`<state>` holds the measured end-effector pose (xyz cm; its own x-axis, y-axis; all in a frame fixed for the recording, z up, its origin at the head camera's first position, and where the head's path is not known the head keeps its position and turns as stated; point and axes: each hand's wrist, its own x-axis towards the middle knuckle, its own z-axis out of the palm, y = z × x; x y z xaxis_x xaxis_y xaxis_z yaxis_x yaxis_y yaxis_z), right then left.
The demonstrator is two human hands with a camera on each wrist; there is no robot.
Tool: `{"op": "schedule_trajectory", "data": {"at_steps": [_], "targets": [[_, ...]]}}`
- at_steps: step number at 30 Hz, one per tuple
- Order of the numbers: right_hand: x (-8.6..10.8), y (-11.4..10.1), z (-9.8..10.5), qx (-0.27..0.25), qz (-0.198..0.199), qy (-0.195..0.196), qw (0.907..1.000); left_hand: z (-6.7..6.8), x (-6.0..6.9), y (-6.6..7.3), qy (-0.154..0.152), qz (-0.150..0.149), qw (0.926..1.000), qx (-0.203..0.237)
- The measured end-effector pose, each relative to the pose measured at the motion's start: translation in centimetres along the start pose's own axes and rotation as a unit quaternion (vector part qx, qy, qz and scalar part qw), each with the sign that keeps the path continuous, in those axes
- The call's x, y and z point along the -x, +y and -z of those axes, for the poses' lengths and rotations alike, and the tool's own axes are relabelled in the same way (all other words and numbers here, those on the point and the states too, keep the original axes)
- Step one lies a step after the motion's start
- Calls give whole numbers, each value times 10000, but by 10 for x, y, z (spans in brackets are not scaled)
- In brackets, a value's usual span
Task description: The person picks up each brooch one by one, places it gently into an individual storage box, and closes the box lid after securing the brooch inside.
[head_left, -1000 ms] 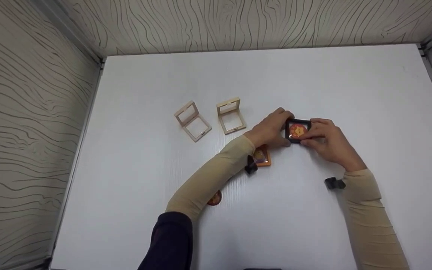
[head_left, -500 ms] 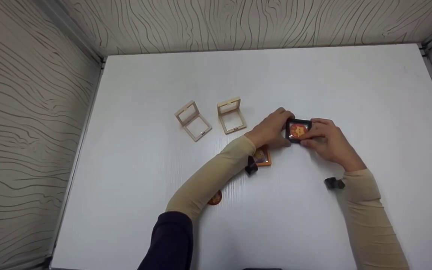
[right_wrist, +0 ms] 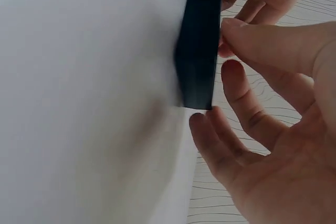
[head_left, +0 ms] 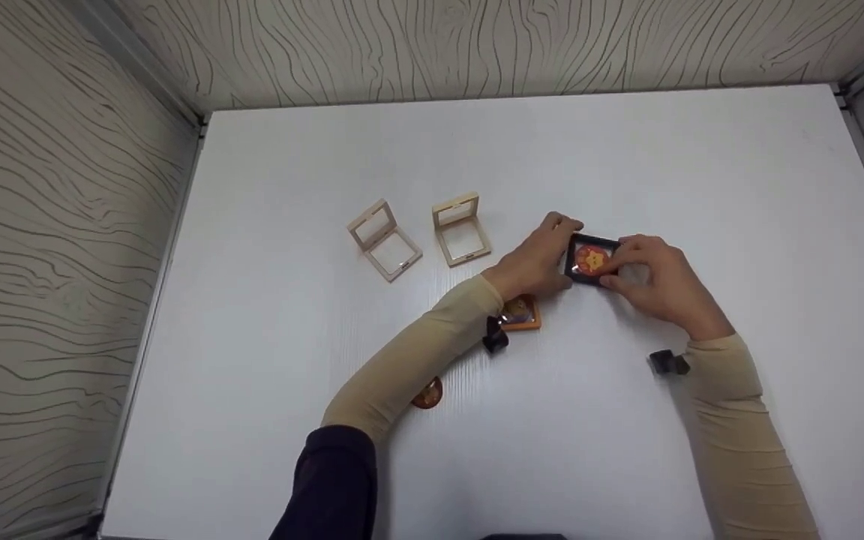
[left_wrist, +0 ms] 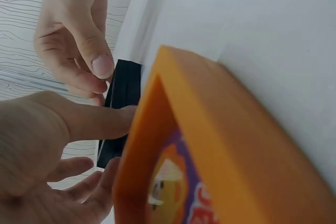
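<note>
A small black display frame (head_left: pixel 592 259) with a clear window lies flat on the white table, right of the middle in the head view. Inside shows a round red badge (head_left: pixel 591 259) with a yellow star. My left hand (head_left: pixel 535 262) grips the frame's left side, thumb on the near edge and fingers at the far one. At its right side my right hand (head_left: pixel 653 277) pinches the edge, one finger reaching over the window. Close beside my left wrist lies an orange frame (head_left: pixel 526 325), partly hidden; it looms large in the left wrist view.
Two pale frames stand opened at the back: a pinkish one (head_left: pixel 393 253) and a cream one (head_left: pixel 463 244). A round reddish-brown badge (head_left: pixel 430 394) peeks out beside my left forearm. Wood-patterned panels (head_left: pixel 432 49) border the white table (head_left: pixel 327 165).
The black frame has turned slightly and shifted a little left between my hands. My left hand and forearm have moved slightly left with it. The other frames and the loose badge stay put.
</note>
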<state>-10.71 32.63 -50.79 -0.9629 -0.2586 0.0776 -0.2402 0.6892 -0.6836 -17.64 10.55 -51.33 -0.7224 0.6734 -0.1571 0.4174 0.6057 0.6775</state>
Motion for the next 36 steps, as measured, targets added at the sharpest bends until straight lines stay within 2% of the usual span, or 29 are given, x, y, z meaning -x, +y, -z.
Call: {"op": "schedule_trajectory", "data": {"at_steps": [4,9,14,20,24,28,36], "targets": [[-1,-9,2,120,69,195,9997,11,15,-3,283,-431,9985,156],[-2,-20,0,110,149,347,9992,22,40,-6,555,-627,9955,452],[-5,-30,-7,-2,316,356,9989,27,68,-11,674,-454,9933,824],[-8,-43,-22,-52,488,112,9987,39,92,-16,772,-524,9925,788],[-11,-51,-33,-113,611,-190,9979,48,103,-21,863,-487,9918,806],[-13,-60,-44,-179,658,-465,9966,52,112,-31,956,-375,9887,1088],[-28,-87,-67,-550,838,-802,9917,60,125,-51,1528,-130,9784,1387]]}}
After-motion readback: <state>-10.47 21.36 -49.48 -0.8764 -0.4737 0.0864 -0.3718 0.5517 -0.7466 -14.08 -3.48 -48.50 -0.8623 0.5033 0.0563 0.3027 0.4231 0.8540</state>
